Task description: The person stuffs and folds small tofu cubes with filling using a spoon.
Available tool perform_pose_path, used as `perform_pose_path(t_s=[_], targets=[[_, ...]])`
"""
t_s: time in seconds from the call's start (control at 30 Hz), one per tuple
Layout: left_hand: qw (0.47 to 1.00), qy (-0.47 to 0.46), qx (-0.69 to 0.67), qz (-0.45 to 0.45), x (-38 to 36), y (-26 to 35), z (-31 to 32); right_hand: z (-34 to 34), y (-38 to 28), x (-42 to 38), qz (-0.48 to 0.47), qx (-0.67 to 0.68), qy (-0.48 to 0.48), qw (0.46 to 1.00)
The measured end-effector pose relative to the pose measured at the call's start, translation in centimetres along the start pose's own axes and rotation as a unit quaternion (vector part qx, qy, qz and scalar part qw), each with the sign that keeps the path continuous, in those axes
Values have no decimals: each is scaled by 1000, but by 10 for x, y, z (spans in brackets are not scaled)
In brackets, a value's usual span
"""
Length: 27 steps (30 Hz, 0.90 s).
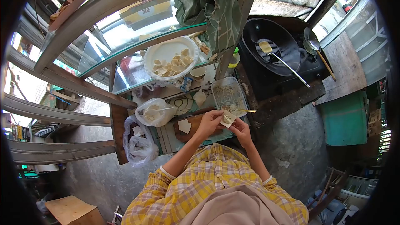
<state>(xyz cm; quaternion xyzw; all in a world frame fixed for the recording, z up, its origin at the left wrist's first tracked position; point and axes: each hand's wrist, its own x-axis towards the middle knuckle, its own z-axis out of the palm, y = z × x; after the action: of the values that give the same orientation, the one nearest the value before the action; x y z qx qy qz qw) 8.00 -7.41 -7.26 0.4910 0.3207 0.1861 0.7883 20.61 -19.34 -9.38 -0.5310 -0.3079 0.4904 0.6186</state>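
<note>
A small pale square wrapper (227,118) with a bit of filling on it is held between my two hands. My left hand (211,121) pinches its left edge, and my right hand (241,129) grips its right side with the fingers closed. Just beyond them sits a clear plastic container (227,87) with smears of filling, a thin golden utensil (246,110) lying across its near end. To the left, more flat wrappers (184,126) rest on a brown wooden board (196,121). Folded pieces (177,63) lie on a white plate (149,60) behind the glass.
A black wok (254,37) with a metal spatula (287,66) stands on the stove at the right, beside a strainer (310,41). Plastic bags (154,112) sit at the left. A green-capped jar (234,59) stands near the wooden post. Glass shelving rises ahead.
</note>
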Motion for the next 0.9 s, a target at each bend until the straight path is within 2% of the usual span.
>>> perform_pose_path(t_s=[0.1, 0.2, 0.3, 0.4, 0.5, 0.7, 0.9], targets=[[1000, 23, 13, 16, 0, 3, 0, -1, 4, 0, -12, -23, -10, 1000], [993, 32, 89, 64, 1, 5, -3, 5, 1, 2, -33, -65, 13, 997], [995, 49, 83, 38, -3, 15, -2, 8, 0, 3, -52, -99, 36, 993], [991, 47, 111, 66, 2, 3, -10, 11, -1, 3, -56, -76, 47, 994], [986, 56, 146, 51, 3, -1, -14, 17, 1, 4, -33, 13, 92, 995], [992, 80, 91, 40, -1, 8, -9, 29, 3, 7, -20, 144, 152, 978], [997, 55, 62, 6, -3, 14, -7, 31, 18, 9, -37, 162, 181, 969]])
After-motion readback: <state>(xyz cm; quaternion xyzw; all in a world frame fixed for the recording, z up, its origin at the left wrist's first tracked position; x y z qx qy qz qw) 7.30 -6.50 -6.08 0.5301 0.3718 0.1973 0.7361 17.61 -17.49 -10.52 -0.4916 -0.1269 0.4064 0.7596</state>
